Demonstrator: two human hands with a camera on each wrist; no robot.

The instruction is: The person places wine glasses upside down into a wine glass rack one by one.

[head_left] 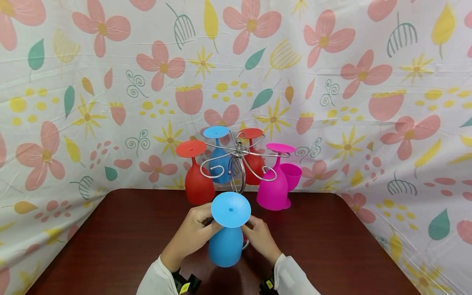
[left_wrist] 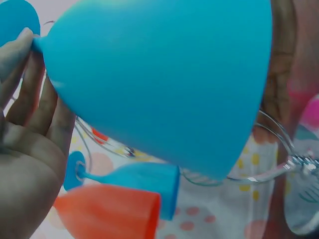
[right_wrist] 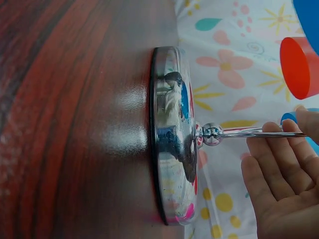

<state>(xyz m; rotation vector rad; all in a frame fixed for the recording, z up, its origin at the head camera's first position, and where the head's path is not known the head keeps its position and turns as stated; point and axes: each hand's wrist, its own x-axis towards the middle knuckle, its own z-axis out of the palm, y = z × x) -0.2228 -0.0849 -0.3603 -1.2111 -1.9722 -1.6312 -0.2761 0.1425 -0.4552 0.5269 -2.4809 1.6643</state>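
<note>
A light-blue plastic goblet (head_left: 225, 248) hangs upside down, its round foot upward, in front of a chrome stemware rack (head_left: 239, 152). My left hand (head_left: 191, 231) pinches its stem just under the foot; the left wrist view shows the thumb and fingertips there, with the large bowl (left_wrist: 164, 84) beside the palm. Behind the goblet, my right hand (head_left: 261, 237) holds the rack's thin metal post (right_wrist: 244, 134) between thumb and fingers. In the right wrist view the rack's round shiny base (right_wrist: 174, 149) stands on the table.
Around the rack hang a red goblet (head_left: 199, 184) at left, a blue one (head_left: 220, 166) and another red one (head_left: 252, 164) at the back, and magenta goblets (head_left: 273, 188) at right. The dark wooden table (head_left: 110, 246) meets a flowered cloth (head_left: 147, 102) behind.
</note>
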